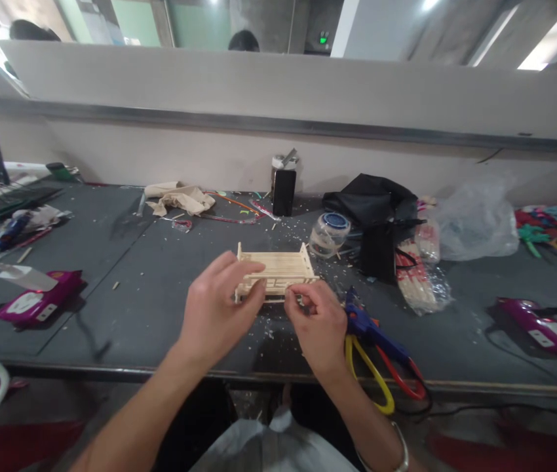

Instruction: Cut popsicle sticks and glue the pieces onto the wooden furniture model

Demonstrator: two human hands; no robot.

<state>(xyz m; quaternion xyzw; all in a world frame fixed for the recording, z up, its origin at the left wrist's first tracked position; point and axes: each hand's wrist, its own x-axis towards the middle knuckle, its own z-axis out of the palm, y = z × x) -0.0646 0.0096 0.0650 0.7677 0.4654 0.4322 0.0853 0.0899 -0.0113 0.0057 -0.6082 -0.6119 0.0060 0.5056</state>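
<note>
As it stands on the dark table (145,282): one pale stick-built model (286,264)

While the left hand (217,305) curves at its near left part, thumb and forefinger parted, the right hand (320,321) sits at its near side, fingertips drawn close; whether they pinch anything cannot be told. Model: spanning both hands, mostly just beyond them. Blue tool (369,326): just right of the right hand. Blue-lidded jar (328,239): beyond the right hand. Phone (284,192): upright, farther beyond both.

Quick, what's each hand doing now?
Left hand: partly open by the wooden frame; touching unclear.
Right hand: pinched closed at the frame's front; can't tell what's held.
</note>
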